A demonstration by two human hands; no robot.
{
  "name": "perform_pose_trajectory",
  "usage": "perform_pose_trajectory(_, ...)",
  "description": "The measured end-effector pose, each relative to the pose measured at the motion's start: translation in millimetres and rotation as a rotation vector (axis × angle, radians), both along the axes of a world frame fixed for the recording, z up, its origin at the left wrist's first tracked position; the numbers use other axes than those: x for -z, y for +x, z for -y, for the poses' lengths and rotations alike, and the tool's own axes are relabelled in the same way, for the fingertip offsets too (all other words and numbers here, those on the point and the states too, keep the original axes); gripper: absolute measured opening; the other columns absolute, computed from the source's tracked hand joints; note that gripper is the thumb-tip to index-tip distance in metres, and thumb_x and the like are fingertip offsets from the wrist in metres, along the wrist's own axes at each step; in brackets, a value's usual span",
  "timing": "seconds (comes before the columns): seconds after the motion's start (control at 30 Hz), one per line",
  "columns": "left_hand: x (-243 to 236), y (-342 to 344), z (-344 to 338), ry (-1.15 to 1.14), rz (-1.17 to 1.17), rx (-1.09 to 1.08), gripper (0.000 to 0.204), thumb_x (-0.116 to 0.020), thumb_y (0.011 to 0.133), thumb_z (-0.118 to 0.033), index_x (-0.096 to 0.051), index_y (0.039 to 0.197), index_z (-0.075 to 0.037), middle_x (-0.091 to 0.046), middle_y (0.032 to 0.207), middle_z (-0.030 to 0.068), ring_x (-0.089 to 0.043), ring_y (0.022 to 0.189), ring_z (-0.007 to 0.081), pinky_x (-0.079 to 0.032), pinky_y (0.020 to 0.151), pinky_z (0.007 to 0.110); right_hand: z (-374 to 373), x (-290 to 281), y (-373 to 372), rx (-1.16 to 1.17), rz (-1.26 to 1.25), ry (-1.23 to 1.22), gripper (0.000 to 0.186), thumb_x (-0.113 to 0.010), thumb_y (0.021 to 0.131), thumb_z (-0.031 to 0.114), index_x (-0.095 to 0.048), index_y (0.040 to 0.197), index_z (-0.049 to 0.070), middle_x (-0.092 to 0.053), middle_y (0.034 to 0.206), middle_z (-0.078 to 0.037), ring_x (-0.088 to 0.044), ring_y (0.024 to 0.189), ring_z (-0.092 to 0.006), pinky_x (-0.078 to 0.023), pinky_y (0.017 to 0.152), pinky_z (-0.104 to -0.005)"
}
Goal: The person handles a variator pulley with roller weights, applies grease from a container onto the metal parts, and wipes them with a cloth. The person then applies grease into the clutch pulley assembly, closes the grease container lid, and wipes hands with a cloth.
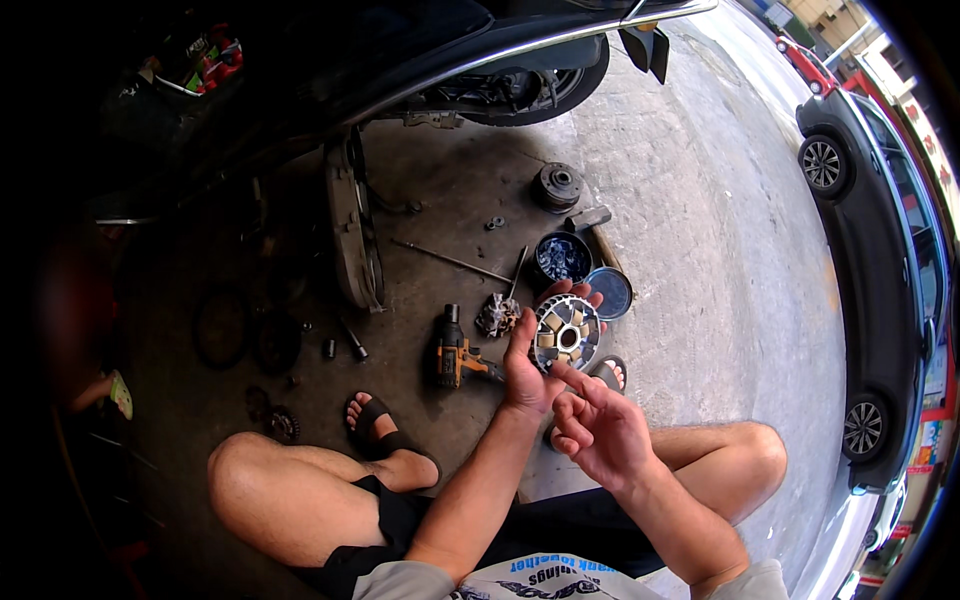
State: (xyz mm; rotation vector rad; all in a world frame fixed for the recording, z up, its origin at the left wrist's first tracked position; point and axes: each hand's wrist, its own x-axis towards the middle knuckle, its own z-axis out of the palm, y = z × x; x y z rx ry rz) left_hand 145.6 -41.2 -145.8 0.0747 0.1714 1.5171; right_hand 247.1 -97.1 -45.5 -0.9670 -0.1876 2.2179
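The concrete floor [690,290] bears a power tool [456,358] and hammer [588,218].

Floor [710,310] right of hands [612,435] lies open — impact driver [453,360] blocks left

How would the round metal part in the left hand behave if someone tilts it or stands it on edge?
The round metal part would likely roll on edge, since its toothed rim is circular. It is probably stiff, as it looks metallic. Tilted, it might shed the tan blocks, apparently set in open pockets.
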Motion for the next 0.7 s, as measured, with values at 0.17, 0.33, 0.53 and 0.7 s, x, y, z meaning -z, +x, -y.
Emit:
perform_pose_trajectory(0.17,-6.6,1.5,1.5,-0.021,0.000,-0.001,0.063,-0.042,0.102,-0.051,-0.046,0.143,-0.005,-0.050,0.146,0.0185,-0.043,0.140,0.0381,-0.043,0.109,0.057,1.3,-0.2,-2.9,0.039,-0.015,-0.025,0.046,-0.047,0.101,0.026,-0.047,0.142,0.004,-0.066,0.090,-0.006,-0.046,0.055,-0.0123,-0.045,0.060,-0.0300)
perform_pose_trajectory(0.33,-7.1,0.8,2.3,0.056,-0.085,0.002,0.062,-0.044,0.101,-0.049,-0.046,0.143,-0.004,-0.051,0.144,0.0186,-0.045,0.139,0.0370,-0.044,0.110,0.054,-0.3,-1.5,-4.8,0.086,-0.041,-0.070,0.044,-0.047,0.102,0.026,-0.048,0.139,0.002,-0.065,0.089,-0.004,-0.045,0.055,-0.0106,-0.045,0.059,-0.0285)
perform_pose_trajectory(0.53,-0.7,2.1,1.9,0.045,-0.100,-0.003,0.062,-0.046,0.100,-0.048,-0.045,0.143,-0.004,-0.051,0.145,0.0183,-0.045,0.139,0.0361,-0.043,0.110,0.052,-1.3,1.4,0.7,0.171,-0.259,-0.178,0.044,-0.046,0.103,0.025,-0.049,0.138,-0.002,-0.059,0.084,0.000,-0.042,0.054,-0.0075,-0.045,0.060,-0.0256)
perform_pose_trajectory(0.7,3.8,0.4,0.6,0.031,-0.094,0.004,0.063,-0.045,0.099,-0.049,-0.045,0.145,-0.005,-0.050,0.146,0.0178,-0.043,0.140,0.0360,-0.041,0.112,0.054,-1.6,1.8,6.0,0.193,-0.357,-0.180,0.049,-0.046,0.102,0.024,-0.044,0.140,-0.007,-0.060,0.087,-0.002,-0.045,0.056,-0.0080,-0.046,0.061,-0.0243)
